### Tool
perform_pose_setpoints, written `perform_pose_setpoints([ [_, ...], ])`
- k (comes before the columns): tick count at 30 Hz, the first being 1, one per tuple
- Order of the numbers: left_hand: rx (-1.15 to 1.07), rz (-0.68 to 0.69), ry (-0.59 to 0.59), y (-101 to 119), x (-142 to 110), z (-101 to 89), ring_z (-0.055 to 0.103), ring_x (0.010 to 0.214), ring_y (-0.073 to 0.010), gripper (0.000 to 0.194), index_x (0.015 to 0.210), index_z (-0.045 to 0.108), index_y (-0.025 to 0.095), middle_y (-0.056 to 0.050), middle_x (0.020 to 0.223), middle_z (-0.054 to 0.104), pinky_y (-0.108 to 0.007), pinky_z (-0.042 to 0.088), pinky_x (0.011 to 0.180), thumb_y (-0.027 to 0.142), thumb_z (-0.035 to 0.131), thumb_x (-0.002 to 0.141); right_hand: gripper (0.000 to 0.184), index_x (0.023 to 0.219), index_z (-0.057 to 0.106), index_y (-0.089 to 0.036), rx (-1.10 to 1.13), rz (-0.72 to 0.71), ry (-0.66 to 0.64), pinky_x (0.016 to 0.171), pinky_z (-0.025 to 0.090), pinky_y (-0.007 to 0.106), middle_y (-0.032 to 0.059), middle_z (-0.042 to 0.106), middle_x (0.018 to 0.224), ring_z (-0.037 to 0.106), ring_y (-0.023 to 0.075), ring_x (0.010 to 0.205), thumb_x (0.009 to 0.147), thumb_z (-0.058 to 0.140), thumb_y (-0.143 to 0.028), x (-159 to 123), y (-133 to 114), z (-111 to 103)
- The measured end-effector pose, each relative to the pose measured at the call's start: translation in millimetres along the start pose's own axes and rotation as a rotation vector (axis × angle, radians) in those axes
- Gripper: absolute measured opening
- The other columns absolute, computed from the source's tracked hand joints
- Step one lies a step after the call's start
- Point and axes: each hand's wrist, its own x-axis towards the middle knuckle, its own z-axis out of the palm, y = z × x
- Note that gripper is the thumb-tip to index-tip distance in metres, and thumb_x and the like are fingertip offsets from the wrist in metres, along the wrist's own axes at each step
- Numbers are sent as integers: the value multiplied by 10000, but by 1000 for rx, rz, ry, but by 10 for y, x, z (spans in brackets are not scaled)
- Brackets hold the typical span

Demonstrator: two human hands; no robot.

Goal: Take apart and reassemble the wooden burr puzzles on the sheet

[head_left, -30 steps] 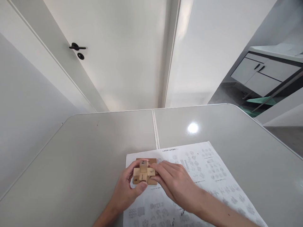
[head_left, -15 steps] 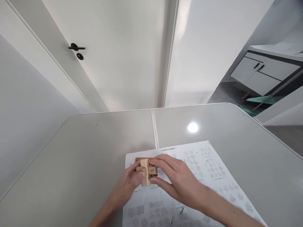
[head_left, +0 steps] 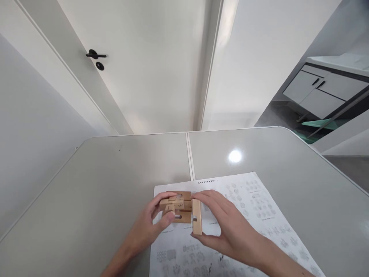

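One notched block (head_left: 197, 227) is pinched between the right hand's (head_left: 232, 227) thumb and fingers; the left hand (head_left: 148, 222) closes around joined blocks (head_left: 169, 203), their marks too blurred to read. Beneath lie brown wooden pieces (head_left: 186, 218) on a printed sheet (head_left: 181, 239), its heading (head_left: 207, 181) too small to read.
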Motion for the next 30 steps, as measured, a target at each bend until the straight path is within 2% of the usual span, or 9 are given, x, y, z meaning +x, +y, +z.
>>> perform_pose_setpoints([
  [3, 155, 69, 71, 4, -60, -57, 672, 1170, -267, 535, 1336, 589, 236, -100, 1287, 695, -369, 546, 1027, 402, 749, 852, 717, 1472, 388, -276, 16, 25, -115, 1046, 534, 474, 109, 587, 1385, 568, 285, 1270, 869, 775, -267, -107, -9, 93],
  [7, 253, 138, 92, 17, -119, -39, 661, 1204, -264, 557, 1325, 573, 256, -84, 1317, 683, -365, 530, 1050, 337, 783, 816, 778, 1413, 455, -218, -19, -35, -219, 972, 574, 435, 155, 543, 1397, 559, 320, 1255, 779, 882, -366, -219, -27, 391],
  [10, 304, 141, 61, 32, -141, -19, 655, 1215, -269, 577, 1334, 561, 259, -85, 1332, 674, -365, 531, 1045, 336, 790, 810, 816, 1403, 481, -188, -95, -75, -207, 889, 591, 460, 165, 585, 1286, 589, 336, 1149, 739, 912, -385, -285, 4, 596],
  [13, 342, 139, 44, 28, -160, -14, 661, 1194, -272, 599, 1342, 554, 260, -83, 1310, 681, -365, 540, 1025, 341, 796, 800, 837, 1376, 496, -168, -129, -77, -208, 863, 590, 477, 174, 589, 1261, 592, 344, 1112, 705, 930, -417, -328, 55, 689],
  [19, 388, 143, 53, -12, -212, -13, 666, 1173, -282, 632, 1360, 557, 262, -89, 1286, 690, -375, 546, 1009, 352, 804, 785, 833, 1407, 483, -180, -95, -61, -218, 912, 587, 462, 160, 598, 1263, 593, 339, 1163, 741, 901, -455, -340, 39, 556],
  [21, 386, 147, 42, -15, -229, -12, 666, 1173, -282, 637, 1358, 565, 268, -87, 1289, 688, -370, 551, 1002, 345, 812, 776, 693, 1389, 491, -213, -48, -40, -187, 925, 587, 436, 136, 616, 1258, 609, 311, 1154, 827, 838, -422, -331, 10, 480],
  [24, 371, 196, -21, -1, -247, 3, 650, 1197, -277, 668, 1364, 572, 281, -85, 1328, 662, -367, 541, 1018, 328, 836, 752, 445, 1380, 467, -240, 17, 56, -39, 846, 601, 375, 104, 646, 1173, 647, 248, 1047, 979, 649, -300, -300, -24, 392],
  [27, 347, 260, -108, 26, -257, 44, 632, 1212, -269, 708, 1380, 569, 293, -85, 1348, 642, -373, 526, 1042, 327, 859, 735, 385, 1384, 458, -238, 44, 95, 57, 819, 595, 366, 95, 651, 1133, 650, 229, 1001, 1018, 576, -267, -247, -42, 346],
  [30, 356, 281, -166, 36, -273, 87, 633, 1180, -264, 658, 1343, 598, 284, -82, 1284, 669, -376, 528, 1028, 338, 858, 741, 210, 1236, 565, -235, 23, 47, 39, 788, 578, 359, 82, 671, 1070, 653, 229, 962, 1026, 565, -237, -207, -50, 328],
])
